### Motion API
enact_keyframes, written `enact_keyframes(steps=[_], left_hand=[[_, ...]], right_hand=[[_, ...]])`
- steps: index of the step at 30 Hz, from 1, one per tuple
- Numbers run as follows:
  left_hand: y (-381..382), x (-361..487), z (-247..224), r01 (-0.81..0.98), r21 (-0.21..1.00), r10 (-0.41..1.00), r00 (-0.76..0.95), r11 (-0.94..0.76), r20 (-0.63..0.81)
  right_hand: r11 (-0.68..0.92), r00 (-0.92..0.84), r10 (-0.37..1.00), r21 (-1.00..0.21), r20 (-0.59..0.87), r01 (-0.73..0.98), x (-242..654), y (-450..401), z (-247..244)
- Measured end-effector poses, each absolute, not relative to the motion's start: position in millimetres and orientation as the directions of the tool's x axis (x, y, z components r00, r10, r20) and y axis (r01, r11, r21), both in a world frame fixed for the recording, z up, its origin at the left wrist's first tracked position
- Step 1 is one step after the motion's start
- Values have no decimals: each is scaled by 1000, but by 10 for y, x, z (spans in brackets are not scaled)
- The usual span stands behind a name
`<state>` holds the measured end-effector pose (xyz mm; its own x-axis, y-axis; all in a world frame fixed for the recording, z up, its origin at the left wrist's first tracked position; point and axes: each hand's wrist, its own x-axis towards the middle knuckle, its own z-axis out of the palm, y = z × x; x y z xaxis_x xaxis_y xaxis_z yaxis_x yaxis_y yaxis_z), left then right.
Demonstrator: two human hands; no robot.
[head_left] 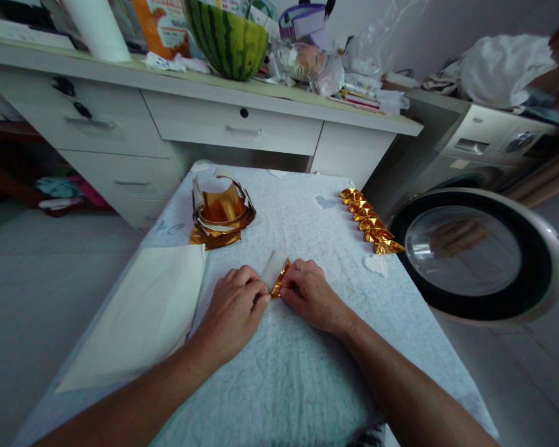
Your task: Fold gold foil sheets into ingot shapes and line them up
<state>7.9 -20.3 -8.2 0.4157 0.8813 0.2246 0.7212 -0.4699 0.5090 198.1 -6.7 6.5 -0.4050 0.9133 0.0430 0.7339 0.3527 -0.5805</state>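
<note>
A small piece of gold foil paper (280, 279), its pale backing showing as a white strip towards the far side, lies between my two hands. My left hand (240, 298) pinches its near left corner with thumb and forefinger. On the right edge, my right hand (310, 292) has its fingers closed on the folded gold part. Further back on the left stands a curled stack of gold foil sheets (223, 214). A row of folded gold foil pieces (370, 220) lies along the right side of the table.
The cloth-covered table (307, 217) has a large cream paper sheet (144, 304) on its left. Behind it is a white desk (195, 121) bearing half a watermelon (228, 40) and plastic bags. An open washing machine door (475, 254) juts out at the right.
</note>
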Motion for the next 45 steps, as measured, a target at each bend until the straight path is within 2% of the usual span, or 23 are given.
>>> enact_keyframes(steps=[9, 21, 32, 40, 45], left_hand=[[-190, 96, -96, 743, 492, 891, 384, -454, 241], [-185, 115, -58, 763, 513, 916, 372, -393, 149], [-190, 141, -55, 803, 452, 920, 366, -389, 142], [-161, 121, -81, 749, 549, 921, 372, -371, 114], [-151, 111, -72, 743, 556, 916, 391, -372, 90]], right_hand=[[307, -337, 940, -578, 58, 756, 1946, -85, 37], [302, -324, 944, -556, 62, 775, 1929, -78, 24], [292, -297, 952, -535, 79, 793, 1913, -96, -23], [291, -287, 954, -524, 92, 800, 1897, -96, -36], [290, -286, 954, -527, 93, 799, 1899, -103, -37]])
